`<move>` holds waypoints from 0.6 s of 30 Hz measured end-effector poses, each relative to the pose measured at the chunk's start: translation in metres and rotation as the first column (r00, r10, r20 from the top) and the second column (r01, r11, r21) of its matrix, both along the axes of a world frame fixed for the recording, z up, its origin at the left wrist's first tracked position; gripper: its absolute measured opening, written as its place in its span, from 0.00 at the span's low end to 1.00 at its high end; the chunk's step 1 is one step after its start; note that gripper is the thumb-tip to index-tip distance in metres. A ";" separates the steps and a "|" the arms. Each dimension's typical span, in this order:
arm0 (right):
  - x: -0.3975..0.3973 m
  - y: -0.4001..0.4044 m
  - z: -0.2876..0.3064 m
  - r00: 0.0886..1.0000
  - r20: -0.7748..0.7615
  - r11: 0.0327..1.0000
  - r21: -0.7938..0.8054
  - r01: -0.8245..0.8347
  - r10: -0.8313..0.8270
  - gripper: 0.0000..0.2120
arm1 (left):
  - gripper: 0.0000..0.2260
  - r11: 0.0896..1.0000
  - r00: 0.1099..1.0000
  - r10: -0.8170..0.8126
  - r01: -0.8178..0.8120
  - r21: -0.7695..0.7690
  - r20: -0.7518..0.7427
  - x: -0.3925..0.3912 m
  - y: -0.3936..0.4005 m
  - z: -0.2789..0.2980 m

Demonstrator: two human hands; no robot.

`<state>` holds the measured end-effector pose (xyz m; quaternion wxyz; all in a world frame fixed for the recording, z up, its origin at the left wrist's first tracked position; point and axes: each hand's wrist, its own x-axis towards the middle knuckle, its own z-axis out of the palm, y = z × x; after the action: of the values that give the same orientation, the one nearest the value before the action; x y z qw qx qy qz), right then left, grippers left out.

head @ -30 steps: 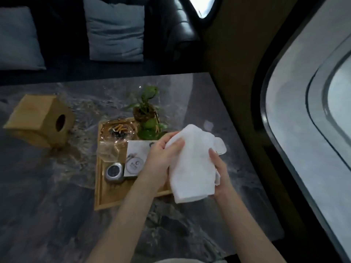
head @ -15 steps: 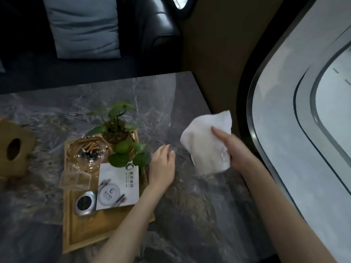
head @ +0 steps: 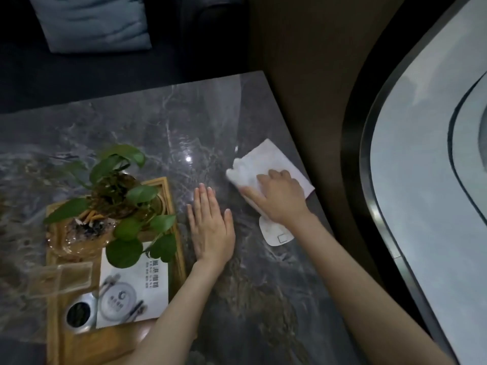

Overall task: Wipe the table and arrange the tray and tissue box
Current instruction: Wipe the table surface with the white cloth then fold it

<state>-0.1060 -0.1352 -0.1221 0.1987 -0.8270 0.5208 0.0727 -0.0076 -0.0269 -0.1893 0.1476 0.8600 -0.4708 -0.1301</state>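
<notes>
My right hand (head: 276, 197) presses a white cloth (head: 266, 162) flat on the grey marble table (head: 163, 122), near its right edge. My left hand (head: 209, 225) lies flat and empty on the table, fingers together, just right of the wooden tray (head: 175, 222). The tray holds a potted plant (head: 123, 185), a glass ashtray with cigarette butts (head: 81, 227), a white printed card (head: 142, 288) and a small round tin (head: 79, 314). The tissue box is out of view.
A small white tag (head: 275, 233) lies on the table below my right wrist. A dark sofa with a grey-blue cushion (head: 95, 22) stands behind the table. A curved pale window surface (head: 427, 167) runs along the right. The table's right edge is close to the cloth.
My left hand let go of the cloth and came down flat on the table. My right hand carried the cloth to the right and pressed it onto the tabletop. The view shifted right, losing the tissue box.
</notes>
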 end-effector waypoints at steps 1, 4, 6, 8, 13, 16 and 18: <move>0.001 0.004 -0.008 1.000 0.014 0.998 -0.060 0.018 -0.017 0.27 | 0.30 1.000 1.000 0.014 -0.014 -0.003 -0.003 0.000 0.000 0.000; 0.007 0.014 -0.027 0.994 0.074 0.986 -0.139 0.093 -0.083 0.32 | 0.30 1.000 1.000 0.009 -0.009 0.018 0.008 -0.001 -0.001 0.000; 0.013 0.021 -0.041 0.995 0.052 0.987 -0.132 0.096 -0.090 0.37 | 0.30 0.999 0.999 -0.006 0.005 0.032 0.033 -0.001 -0.002 -0.001; 0.015 0.026 -0.053 0.994 -0.008 0.989 -0.100 0.109 -0.110 0.41 | 0.29 0.999 0.999 -0.005 0.003 0.044 0.053 -0.002 -0.003 -0.001; 0.008 0.023 -0.062 0.991 -0.013 0.977 -0.174 0.125 -0.129 0.38 | 0.29 0.998 0.998 -0.004 0.001 0.057 0.065 -0.001 -0.003 -0.002; -0.002 0.009 -0.060 0.992 0.003 0.975 -0.184 0.121 -0.122 0.31 | 0.29 0.998 0.998 -0.004 0.000 0.060 0.058 0.000 -0.004 -0.003; -0.010 -0.007 -0.059 0.994 -0.006 0.980 -0.163 0.111 -0.113 0.28 | 0.29 0.998 0.998 -0.002 -0.002 0.062 0.060 0.000 -0.004 -0.003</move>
<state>-0.1164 -0.1422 -0.1806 0.1303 -0.8093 0.5722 0.0251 -0.0080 -0.0310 -0.1927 0.1067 0.8677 -0.4706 -0.1189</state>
